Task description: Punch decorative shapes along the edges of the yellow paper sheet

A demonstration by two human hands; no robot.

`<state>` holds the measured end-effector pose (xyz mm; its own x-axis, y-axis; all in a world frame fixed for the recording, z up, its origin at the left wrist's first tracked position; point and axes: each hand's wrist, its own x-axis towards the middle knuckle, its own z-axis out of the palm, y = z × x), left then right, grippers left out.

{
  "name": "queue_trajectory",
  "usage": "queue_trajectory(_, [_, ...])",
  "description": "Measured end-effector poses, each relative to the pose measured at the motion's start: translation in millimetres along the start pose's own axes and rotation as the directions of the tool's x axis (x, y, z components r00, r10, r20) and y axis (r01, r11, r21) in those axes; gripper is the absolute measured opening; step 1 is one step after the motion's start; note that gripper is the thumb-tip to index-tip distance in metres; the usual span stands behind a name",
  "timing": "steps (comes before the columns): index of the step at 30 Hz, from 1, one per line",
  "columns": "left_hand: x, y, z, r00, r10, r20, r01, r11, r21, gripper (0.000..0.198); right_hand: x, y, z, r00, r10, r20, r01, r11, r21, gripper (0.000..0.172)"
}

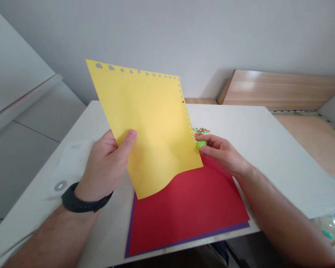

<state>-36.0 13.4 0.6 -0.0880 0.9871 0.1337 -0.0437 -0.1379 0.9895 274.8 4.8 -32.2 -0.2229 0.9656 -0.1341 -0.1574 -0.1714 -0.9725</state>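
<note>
My left hand (108, 160) grips a yellow sheet of paper (153, 126) by its left edge, thumb on the front and fingers behind. The sheet is held up at a tilt above the table. Small punched shapes, some like stars and clouds, run along its top edge and down most of its right edge. At the lower right edge of the sheet, my right hand (223, 152) pinches a small green craft punch (201, 144) between thumb and fingers. Beneath the yellow sheet lie a red sheet (190, 212) and, under that, a purple sheet (167, 245) showing at its edges.
A small heap of red and green paper bits (201, 131) lies behind my right hand. On the left, a pale packet (75, 156) and a round grey disc (60, 185) rest on the white table (268, 149). A wooden headboard (281, 89) stands at the back right.
</note>
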Motion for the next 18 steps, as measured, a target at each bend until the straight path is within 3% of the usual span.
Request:
queue_trajectory(13, [-3, 10, 9.2, 0.986, 0.159, -0.043, -0.160, 0.987, -0.031, 0.043, 2, -1, 0, 1.000, -0.008, 0.010, 0.009, 0.999, -0.054, 0.039])
queue_trajectory(18, [-3, 10, 2.8, 0.995, 0.098, 0.002, -0.098, 0.990, 0.097, 0.050, 1, -2, 1, 0.999, -0.008, 0.032, 0.010, 0.999, -0.051, 0.036])
